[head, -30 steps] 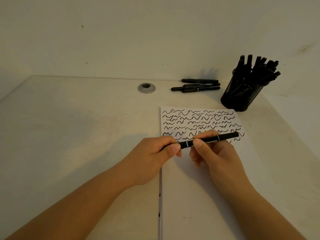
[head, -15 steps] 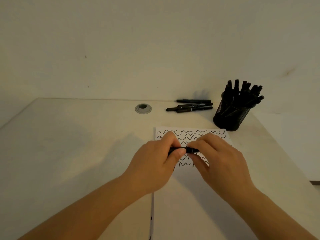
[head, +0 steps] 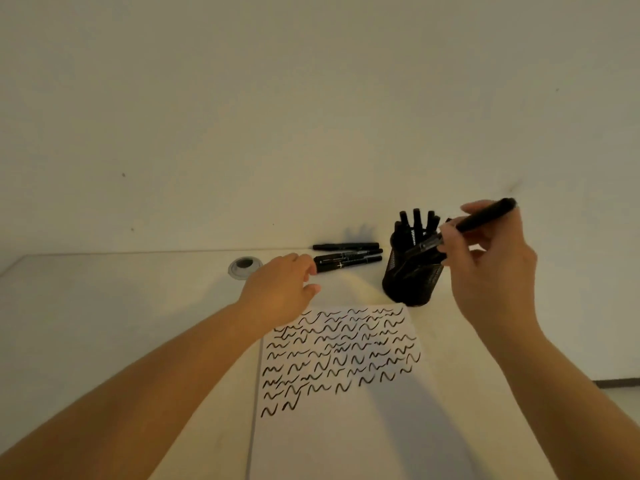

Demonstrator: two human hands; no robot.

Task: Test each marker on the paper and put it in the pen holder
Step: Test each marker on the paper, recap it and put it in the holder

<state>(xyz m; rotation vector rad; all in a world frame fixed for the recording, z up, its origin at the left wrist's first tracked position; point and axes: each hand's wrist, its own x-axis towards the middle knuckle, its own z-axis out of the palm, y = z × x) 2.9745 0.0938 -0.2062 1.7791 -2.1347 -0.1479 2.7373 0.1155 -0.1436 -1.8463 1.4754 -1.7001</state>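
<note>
The right hand (head: 491,268) pinches a black marker (head: 485,216) tilted over the black mesh pen holder (head: 410,278). The left hand (head: 277,289), fingers loosely spread, touches three black markers (head: 349,256) beyond the scribbled white paper (head: 339,358).

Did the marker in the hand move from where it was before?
Yes. The marker was low over the paper; now the right hand holds it up over the pen holder, tip angled down toward it.

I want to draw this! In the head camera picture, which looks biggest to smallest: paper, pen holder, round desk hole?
1. paper
2. pen holder
3. round desk hole
The paper lies nearer the camera, but is clearly biggest.
</note>
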